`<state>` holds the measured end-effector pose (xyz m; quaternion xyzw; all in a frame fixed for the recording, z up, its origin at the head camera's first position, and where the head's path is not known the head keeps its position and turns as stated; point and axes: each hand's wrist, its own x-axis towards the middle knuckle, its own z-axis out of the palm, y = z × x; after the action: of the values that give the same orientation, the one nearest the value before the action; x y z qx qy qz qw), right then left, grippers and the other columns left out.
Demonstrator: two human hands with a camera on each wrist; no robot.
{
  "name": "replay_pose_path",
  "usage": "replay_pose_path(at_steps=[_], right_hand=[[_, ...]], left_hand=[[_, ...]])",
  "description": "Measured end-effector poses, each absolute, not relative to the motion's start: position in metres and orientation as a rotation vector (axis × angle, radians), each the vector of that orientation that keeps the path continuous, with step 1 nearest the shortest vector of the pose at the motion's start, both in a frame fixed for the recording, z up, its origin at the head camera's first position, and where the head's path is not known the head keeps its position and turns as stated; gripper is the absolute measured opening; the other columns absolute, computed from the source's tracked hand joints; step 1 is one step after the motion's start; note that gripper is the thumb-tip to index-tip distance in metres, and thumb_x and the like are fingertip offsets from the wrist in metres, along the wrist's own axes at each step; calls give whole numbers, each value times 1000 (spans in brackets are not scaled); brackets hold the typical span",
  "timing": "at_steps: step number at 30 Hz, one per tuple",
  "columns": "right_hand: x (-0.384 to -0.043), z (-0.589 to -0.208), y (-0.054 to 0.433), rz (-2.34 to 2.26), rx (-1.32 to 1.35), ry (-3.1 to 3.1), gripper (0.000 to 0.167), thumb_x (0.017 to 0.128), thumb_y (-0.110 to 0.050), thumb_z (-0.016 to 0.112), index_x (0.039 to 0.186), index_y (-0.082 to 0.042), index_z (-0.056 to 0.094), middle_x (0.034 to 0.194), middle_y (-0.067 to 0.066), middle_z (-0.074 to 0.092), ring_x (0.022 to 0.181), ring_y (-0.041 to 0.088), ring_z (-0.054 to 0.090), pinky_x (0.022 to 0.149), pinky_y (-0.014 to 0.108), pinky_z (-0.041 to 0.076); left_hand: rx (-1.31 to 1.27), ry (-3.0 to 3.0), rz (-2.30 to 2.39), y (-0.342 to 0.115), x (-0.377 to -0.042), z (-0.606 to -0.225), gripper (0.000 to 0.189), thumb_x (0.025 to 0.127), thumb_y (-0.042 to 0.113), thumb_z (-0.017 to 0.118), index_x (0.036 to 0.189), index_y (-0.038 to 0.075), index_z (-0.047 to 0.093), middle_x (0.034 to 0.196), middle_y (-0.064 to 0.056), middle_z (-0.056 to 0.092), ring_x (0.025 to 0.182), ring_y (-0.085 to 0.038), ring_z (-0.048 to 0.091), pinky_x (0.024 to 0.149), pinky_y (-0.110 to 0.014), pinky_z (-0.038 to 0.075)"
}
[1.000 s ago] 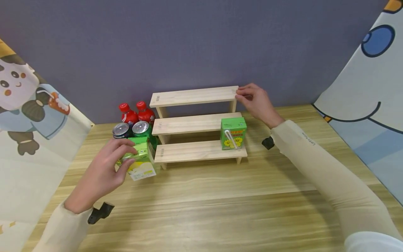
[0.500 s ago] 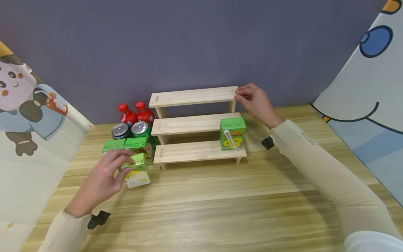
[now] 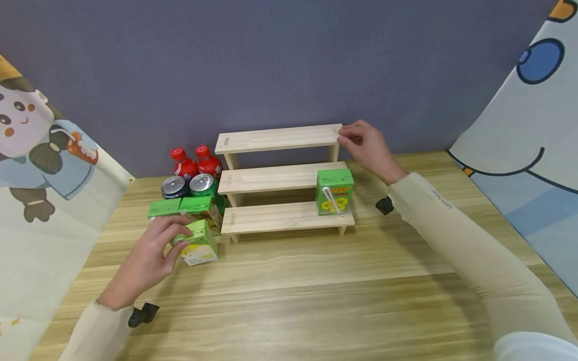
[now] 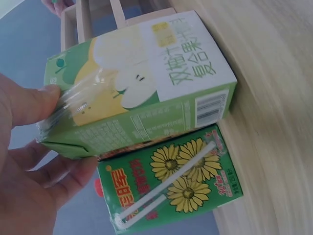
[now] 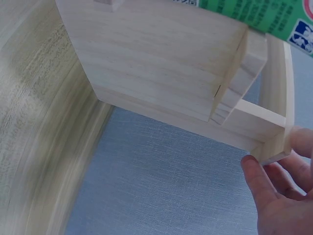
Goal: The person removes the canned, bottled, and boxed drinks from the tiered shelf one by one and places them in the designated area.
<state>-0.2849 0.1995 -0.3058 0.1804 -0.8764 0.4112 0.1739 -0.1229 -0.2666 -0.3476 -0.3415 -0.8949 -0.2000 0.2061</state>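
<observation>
My left hand point(image 3: 146, 253) pinches the top of a light green juice carton point(image 3: 201, 245) at the left of the table. In the left wrist view, the thumb lies on the front of this juice carton point(image 4: 127, 73) and fingers sit behind it; fruit pictures and a barcode show. Beside it is a dark green drink carton point(image 4: 183, 178) with yellow flowers and a straw. My right hand point(image 3: 368, 153) pinches the right end of the top board of a three-step wooden rack point(image 3: 271, 139). The right wrist view shows the thumb and fingers point(image 5: 254, 178) around that board's corner.
Behind the juice carton stand two green cartons point(image 3: 195, 203), two cans point(image 3: 203, 183) and two red-capped bottles point(image 3: 208, 163), left of the rack. A flowered green carton point(image 3: 334, 193) stands on the lowest step's right end. A grey-blue wall point(image 3: 289, 60) rises behind.
My left hand has drawn the juice carton left and toward me, baring the two green cartons behind it, then stayed nearly there while the carton straightened slightly. My right hand has stayed on the rack.
</observation>
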Motion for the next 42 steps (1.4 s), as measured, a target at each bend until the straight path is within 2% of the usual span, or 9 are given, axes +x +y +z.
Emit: replay_pose_path(at_steps=[7,9,11,14,20,27,42], right_hand=[[-285,-306,201,1174,509,-2486,31,93,-22,61,114,-1,66,113,8,56,98,19,56,86,33,47],[-285,-306,201,1174,509,-2484,31,93,-22,61,115,-1,66,114,8,56,98,19,56,86,33,47],[-285,-305,202,1168,510,-2482,31,93,-22,61,115,-1,66,114,8,56,99,19,56,87,33,47],[-284,-305,202,1160,513,-2481,31,93,-22,61,115,-1,66,114,8,56,99,19,56,87,33,47],[-285,-306,201,1149,516,-2476,30,93,-21,61,115,-1,66,114,8,57,99,19,56,86,33,47],[-286,-306,201,1142,507,-2480,30,93,-21,61,114,0,66,113,8,57,98,19,56,86,33,47],[-285,-307,200,1144,506,-2484,30,92,-20,62,115,-1,66,115,8,57,99,19,56,86,32,47]], left_hand=[[-979,-2441,-566,-270,-127,-350,44,99,43,39,96,5,61,117,-14,56,108,-31,48,98,-21,30],[-981,-2434,-569,-270,-128,-350,28,97,31,52,96,5,61,116,-14,57,106,-31,48,96,-24,31],[-980,-2432,-564,-271,-128,-350,12,90,15,63,96,5,62,115,-14,58,105,-32,47,93,-29,32],[-965,-2455,-553,-272,-129,-349,22,77,-3,68,97,6,63,114,-11,58,105,-31,45,91,-33,31],[-958,-2470,-529,-272,-131,-350,21,78,-2,67,97,7,64,113,-9,60,105,-30,45,90,-33,32],[-964,-2438,-518,-268,-135,-349,34,70,-12,73,95,9,64,110,-6,61,101,-27,46,85,-33,34],[-955,-2473,-518,-268,-140,-351,33,72,-13,71,96,9,62,110,-6,58,102,-27,45,85,-36,34]])
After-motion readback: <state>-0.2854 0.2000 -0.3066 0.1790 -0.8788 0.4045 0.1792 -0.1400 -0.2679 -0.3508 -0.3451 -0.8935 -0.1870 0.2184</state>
